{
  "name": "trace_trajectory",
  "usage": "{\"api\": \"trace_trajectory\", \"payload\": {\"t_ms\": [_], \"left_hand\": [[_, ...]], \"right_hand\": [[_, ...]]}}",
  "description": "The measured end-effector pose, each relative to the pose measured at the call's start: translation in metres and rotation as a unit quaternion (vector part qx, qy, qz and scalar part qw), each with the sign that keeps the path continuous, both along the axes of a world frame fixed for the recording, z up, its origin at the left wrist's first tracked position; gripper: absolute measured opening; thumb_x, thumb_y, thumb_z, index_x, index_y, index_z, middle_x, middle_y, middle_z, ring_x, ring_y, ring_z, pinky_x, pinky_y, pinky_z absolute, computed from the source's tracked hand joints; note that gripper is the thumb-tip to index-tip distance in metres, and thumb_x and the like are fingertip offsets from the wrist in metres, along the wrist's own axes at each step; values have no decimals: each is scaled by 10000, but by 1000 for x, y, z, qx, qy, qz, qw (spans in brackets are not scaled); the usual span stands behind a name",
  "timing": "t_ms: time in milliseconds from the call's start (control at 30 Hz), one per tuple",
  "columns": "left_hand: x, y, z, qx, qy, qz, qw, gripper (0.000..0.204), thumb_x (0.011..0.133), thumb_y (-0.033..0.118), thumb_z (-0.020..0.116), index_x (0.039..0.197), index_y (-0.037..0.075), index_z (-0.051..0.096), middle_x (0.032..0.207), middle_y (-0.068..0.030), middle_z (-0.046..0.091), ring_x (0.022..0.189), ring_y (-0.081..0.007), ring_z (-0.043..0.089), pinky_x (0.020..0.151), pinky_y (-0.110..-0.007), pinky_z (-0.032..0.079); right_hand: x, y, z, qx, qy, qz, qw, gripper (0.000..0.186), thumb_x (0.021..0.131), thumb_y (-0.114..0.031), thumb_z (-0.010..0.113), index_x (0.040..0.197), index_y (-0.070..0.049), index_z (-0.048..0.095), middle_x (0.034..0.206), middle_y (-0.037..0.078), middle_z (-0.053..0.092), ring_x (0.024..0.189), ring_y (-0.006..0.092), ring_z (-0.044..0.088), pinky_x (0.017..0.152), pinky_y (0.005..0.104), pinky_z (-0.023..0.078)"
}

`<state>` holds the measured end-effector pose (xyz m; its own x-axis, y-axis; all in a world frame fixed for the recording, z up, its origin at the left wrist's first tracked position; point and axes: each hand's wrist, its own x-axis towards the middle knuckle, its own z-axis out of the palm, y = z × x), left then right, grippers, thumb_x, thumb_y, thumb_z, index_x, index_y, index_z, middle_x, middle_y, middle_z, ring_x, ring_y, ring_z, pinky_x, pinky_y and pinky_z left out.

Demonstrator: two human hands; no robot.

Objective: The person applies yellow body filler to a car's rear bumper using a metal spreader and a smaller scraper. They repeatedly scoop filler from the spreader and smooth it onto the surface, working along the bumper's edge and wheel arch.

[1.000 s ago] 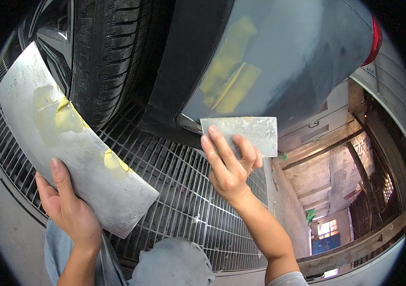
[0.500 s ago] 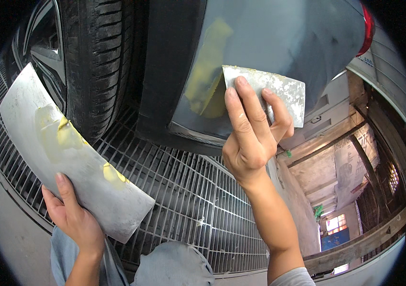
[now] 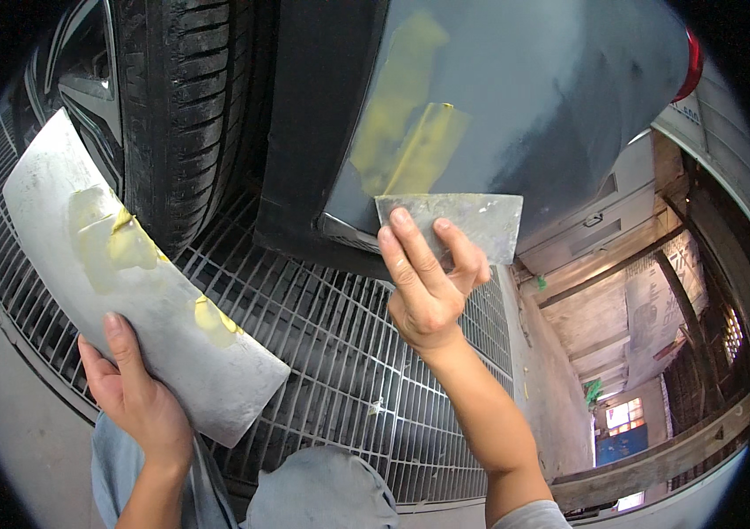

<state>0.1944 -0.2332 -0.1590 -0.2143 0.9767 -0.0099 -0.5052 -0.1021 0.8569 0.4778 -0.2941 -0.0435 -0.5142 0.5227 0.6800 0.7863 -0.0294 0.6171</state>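
Observation:
My left hand (image 3: 141, 397) grips the lower edge of a grey metal mixing board (image 3: 163, 326), thumb on top. Yellow body filler (image 3: 133, 240) is smeared on the board, with thicker lumps along its right edge. My right hand (image 3: 432, 286) holds a flat rectangular filler spreader (image 3: 472, 220), fingers pressed on its face and the thumb hidden behind. The spreader's upper edge lies at the low end of a yellow filler patch (image 3: 432, 141) on a grey car body panel (image 3: 516, 88). A raised ridge of filler runs down through the patch.
A black tyre (image 3: 185, 115) stands left of the panel, with dark trim (image 3: 304, 132) between them. Metal floor grating (image 3: 331, 353) lies below. A red tail light (image 3: 690, 66) is at the upper right. My knee (image 3: 322, 494) shows at the bottom.
My right hand and the spreader have moved down and slightly left, leaving a wider strip of yellow filler on the panel. The left hand and board have barely moved.

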Motion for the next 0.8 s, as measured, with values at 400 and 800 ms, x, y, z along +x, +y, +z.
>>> {"api": "trace_trajectory", "payload": {"t_ms": [400, 800], "left_hand": [[2, -1, 9, 4, -9, 3, 1000, 368, 1192, 331, 542, 1293, -20, 586, 1177, -85, 696, 1054, -97, 624, 953, -268, 507], [1, 3, -8, 5, -6, 9, 1000, 358, 1192, 337, 545, 1243, -15, 592, 1145, -84, 700, 1015, -91, 628, 934, -263, 512]], "right_hand": [[-39, 21, 70, 46, 4, 39, 998, 420, 841, 32, 670, 1220, -38, 835, 1313, 119, 799, 1255, 288, 664, 1074, 361, 357], [-27, 9, 21, 4, 23, 7, 1000, 433, 825, 19, 693, 1222, -66, 843, 1344, 83, 798, 1269, 282, 660, 1033, 361, 380]]}}
